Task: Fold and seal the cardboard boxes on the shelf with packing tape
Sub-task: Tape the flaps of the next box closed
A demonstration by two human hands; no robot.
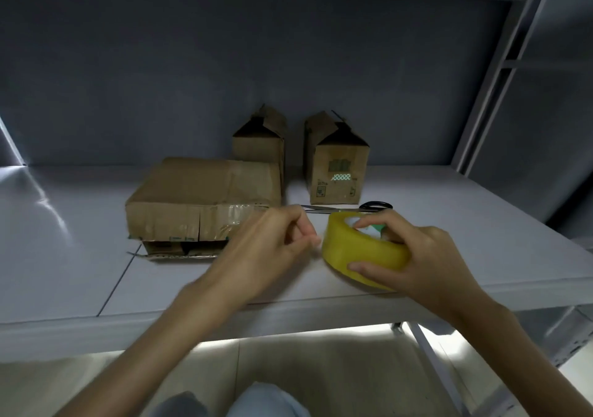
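Note:
My right hand (426, 256) grips a thick yellow roll of packing tape (359, 253) above the front of the white shelf (80, 240), fingers through its core and thumb on its outer face. My left hand (272, 240) is just left of the roll, its fingertips pinched together at the roll's edge; whether they hold a tape end I cannot tell. A flat cardboard box (205, 198) with old tape on its front lies left of centre. Two small boxes with their top flaps up stand behind: one at the back middle (260, 140), one to its right (337, 166).
Black-handled scissors (349, 207) lie on the shelf between the right small box and the tape roll. A grey upright post (487, 96) rises at the right. The shelf's front edge (288, 320) runs below my wrists, with the floor beneath.

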